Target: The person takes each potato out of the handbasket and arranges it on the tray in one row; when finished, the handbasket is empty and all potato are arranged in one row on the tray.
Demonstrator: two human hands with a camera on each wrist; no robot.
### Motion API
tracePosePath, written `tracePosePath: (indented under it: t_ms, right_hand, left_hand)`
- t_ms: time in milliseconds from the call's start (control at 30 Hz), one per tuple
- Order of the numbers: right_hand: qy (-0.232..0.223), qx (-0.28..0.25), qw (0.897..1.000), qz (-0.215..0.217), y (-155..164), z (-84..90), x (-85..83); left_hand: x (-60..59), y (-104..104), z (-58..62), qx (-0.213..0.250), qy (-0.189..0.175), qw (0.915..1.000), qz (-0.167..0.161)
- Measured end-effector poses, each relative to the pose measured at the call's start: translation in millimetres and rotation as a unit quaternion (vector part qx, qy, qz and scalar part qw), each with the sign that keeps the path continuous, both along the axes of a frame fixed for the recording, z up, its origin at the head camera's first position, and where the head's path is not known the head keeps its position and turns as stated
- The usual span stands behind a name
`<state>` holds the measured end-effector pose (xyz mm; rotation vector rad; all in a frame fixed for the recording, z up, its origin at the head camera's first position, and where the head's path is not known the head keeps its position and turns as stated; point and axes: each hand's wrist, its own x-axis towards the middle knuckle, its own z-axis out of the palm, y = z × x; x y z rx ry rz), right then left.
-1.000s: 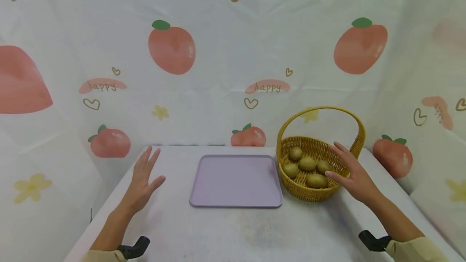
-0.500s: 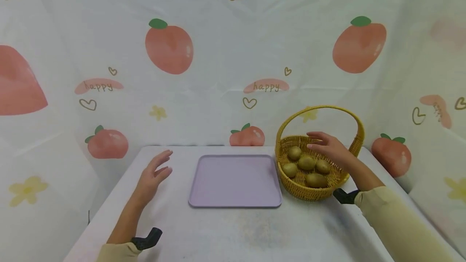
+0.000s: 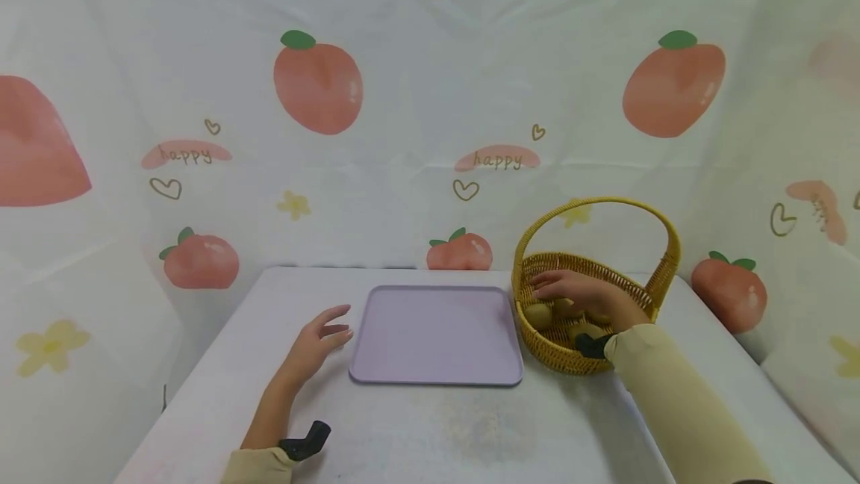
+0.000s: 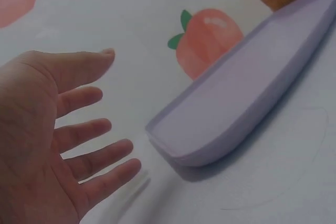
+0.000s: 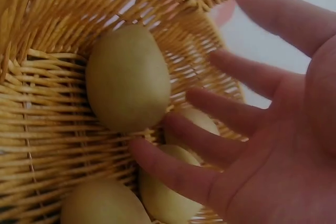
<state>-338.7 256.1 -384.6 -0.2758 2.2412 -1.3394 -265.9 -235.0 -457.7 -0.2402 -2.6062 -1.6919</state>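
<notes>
Inside the yellow wicker basket (image 3: 561, 361), at the right of the table, lie several greenish-brown kiwis (image 3: 538, 317). My right hand (image 3: 583, 293) reaches in over them with its back up and hides some of them. In the right wrist view, its spread fingers extend toward the largest-looking kiwi (image 5: 128, 80), and two more kiwis lie partly behind the fingers. That palm holds nothing. My left hand (image 3: 314, 346) hovers at the left edge of a pale purple tray (image 3: 435, 334), its fingers loosely bent. The left wrist view shows its bare palm (image 4: 31, 140) beside the tray's corner.
The basket's tall arched handle (image 3: 598, 200) rises over the right hand. Its wall stands close to the tray's right edge. A white table (image 3: 403, 432) carries both, and a fruit-printed cloth (image 3: 390, 193) hangs behind and at the sides.
My right hand has moved left and down, from beside the basket to inside it over the kiwis. My left hand has shifted right toward the tray, its fingers more bent. Basket and tray stay put.
</notes>
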Motion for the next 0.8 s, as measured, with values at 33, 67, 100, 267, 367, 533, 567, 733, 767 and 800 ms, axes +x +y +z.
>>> tracePosePath:
  t_ms: [33, 67, 100, 267, 367, 533, 567, 733, 767, 800]
  right_hand:
    - [-0.008, 0.002, 1.000, -0.003, -2, -1.7, -0.9]
    - [-0.013, 0.004, 1.000, -0.006, -5, -3.3, -1.9]
    - [-0.018, 0.004, 1.000, -0.009, -7, -4.7, -2.6]
    - [-0.037, 0.015, 0.999, -0.012, -18, -7.4, -2.0]
    - [-0.044, 0.038, 0.998, 0.013, -23, -5.8, 0.3]
    - [-0.058, 0.095, 0.993, 0.041, -29, -3.7, 1.8]
    - [-0.062, 0.105, 0.992, 0.041, -30, -3.6, 1.6]
    - [-0.060, 0.152, 0.985, 0.061, -29, -4.3, -2.5]
    - [-0.055, 0.159, 0.984, 0.066, -28, -4.6, -3.1]
    - [-0.052, 0.160, 0.984, 0.064, -27, -4.8, -3.5]
  left_hand:
    - [-0.7, 1, -2.3, -0.001, -0.008, 1.0000, 0.001]
    - [-1.1, 2, -4.1, -0.004, -0.015, 0.9999, 0.001]
    - [-1.5, 2, -5.6, -0.007, -0.021, 0.9998, -0.001]
    - [-1.7, 2, -11.0, -0.021, -0.038, 0.9989, -0.014]
    - [-1.5, 1, -12.6, -0.016, -0.045, 0.9986, -0.024]
    - [-2.3, 0, -14.8, -0.018, -0.047, 0.9981, -0.037]
    - [-2.7, -1, -15.2, -0.018, -0.047, 0.9980, -0.037]
    - [-3.5, -1, -17.4, -0.031, -0.048, 0.9976, -0.039]
    - [-3.5, -1, -17.9, -0.038, -0.047, 0.9972, -0.043]
    - [-3.2, -1, -18.2, -0.044, -0.047, 0.9970, -0.044]
